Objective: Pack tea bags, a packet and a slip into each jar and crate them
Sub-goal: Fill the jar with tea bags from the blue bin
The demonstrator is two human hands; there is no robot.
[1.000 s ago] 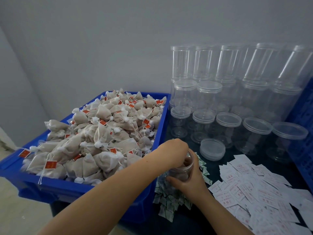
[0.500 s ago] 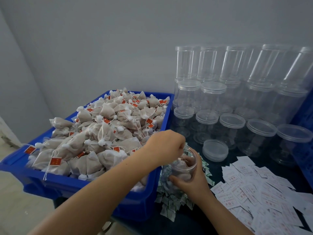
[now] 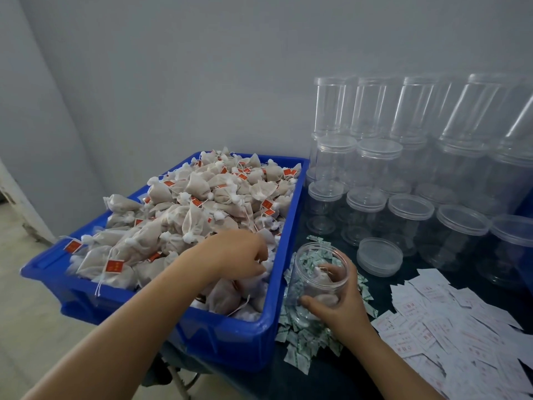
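Note:
A blue crate [image 3: 290, 223] on the left is heaped with tea bags [image 3: 202, 209], white mesh pouches with red tags. My left hand [image 3: 239, 255] reaches into its near right corner, fingers curled down onto a white tea bag. Beside the crate my right hand [image 3: 337, 308] grips an open clear jar [image 3: 310, 272], tilted toward the crate, with a few tea bags inside. The jar stands on a pile of small green-and-white packets [image 3: 300, 342]. White slips [image 3: 447, 327] with red print lie spread to the right.
A loose clear lid [image 3: 379, 256] lies behind the held jar. Several lidded empty jars [image 3: 409, 215] stand in rows behind it, stacked higher against the grey wall. A second blue crate's edge [image 3: 526, 203] shows at far right. Floor lies left of the table.
My left hand has left the jar's mouth and moved left into the crate onto the tea bags. My right hand still holds the jar, now tilted toward the crate.

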